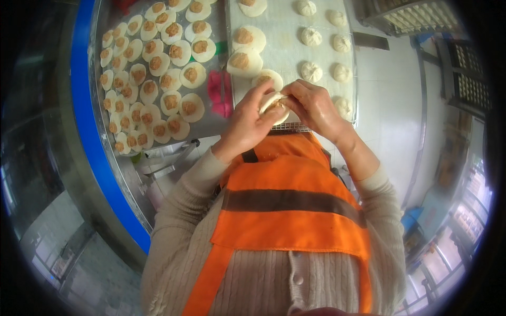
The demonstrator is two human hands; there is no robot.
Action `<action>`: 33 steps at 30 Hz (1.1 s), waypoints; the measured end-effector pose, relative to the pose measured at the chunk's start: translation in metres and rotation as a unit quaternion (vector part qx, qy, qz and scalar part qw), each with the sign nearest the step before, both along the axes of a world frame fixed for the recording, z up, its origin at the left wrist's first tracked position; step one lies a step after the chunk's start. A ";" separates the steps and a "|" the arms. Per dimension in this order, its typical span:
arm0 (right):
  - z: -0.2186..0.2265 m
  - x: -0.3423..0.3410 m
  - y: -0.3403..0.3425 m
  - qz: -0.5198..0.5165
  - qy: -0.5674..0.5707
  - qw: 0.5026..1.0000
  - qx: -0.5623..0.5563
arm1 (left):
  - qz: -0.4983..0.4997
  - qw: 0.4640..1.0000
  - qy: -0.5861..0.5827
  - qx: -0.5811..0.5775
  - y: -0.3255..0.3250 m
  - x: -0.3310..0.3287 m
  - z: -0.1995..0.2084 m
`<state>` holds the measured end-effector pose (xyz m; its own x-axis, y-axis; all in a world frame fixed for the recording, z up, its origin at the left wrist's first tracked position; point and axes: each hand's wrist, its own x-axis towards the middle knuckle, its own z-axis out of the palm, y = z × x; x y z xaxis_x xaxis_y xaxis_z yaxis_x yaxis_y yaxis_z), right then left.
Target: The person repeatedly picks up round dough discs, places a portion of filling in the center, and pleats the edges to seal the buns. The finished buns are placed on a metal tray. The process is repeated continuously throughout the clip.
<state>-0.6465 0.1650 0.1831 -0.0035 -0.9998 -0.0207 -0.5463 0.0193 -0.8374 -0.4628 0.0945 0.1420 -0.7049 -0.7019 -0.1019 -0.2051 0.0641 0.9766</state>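
Between my hands is a round bun wrapper (280, 117) with brown filling, its edge partly folded up. My left hand (252, 117) cups it from the left, fingers curled round its side and the thumb over the filling. At its upper right rim, my right hand (315, 108) pinches the dough between thumb and fingers. Just beyond, a flat filled wrapper (268, 78) lies on the tray (282, 39). More filled wrappers (245, 59) run up the tray's left side, and pleated buns (311, 71) stand in rows on its right.
Left of the tray, a metal table (208, 124) with a blue edge (97, 137) carries several filled wrappers (171, 100). A pink cloth (219, 94) lies between table and tray. Racks with trays of buns (421, 20) stand at the far right. A wire rack (291, 127) shows under the tray's near edge.
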 end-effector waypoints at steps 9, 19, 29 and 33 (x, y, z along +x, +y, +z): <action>0.014 0.001 -0.005 0.017 0.026 0.996 -0.080 | 0.014 0.991 -0.014 -0.131 -0.004 -0.004 0.003; 0.011 0.004 0.000 0.020 0.022 0.996 -0.088 | -0.026 0.996 -0.013 -0.090 -0.011 -0.006 0.003; -0.001 -0.006 -0.004 0.030 0.074 0.992 -0.101 | 0.055 0.978 0.025 0.201 -0.009 -0.011 0.009; 0.000 -0.005 -0.004 0.004 0.016 0.999 -0.044 | 0.030 0.997 0.007 -0.068 -0.009 -0.013 0.003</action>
<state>-0.6519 0.1607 0.1835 0.0049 -0.9977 0.0674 -0.5725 -0.0581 -0.8178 -0.4753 0.0855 0.1449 -0.6614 -0.7500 0.0068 -0.1994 0.1845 0.9624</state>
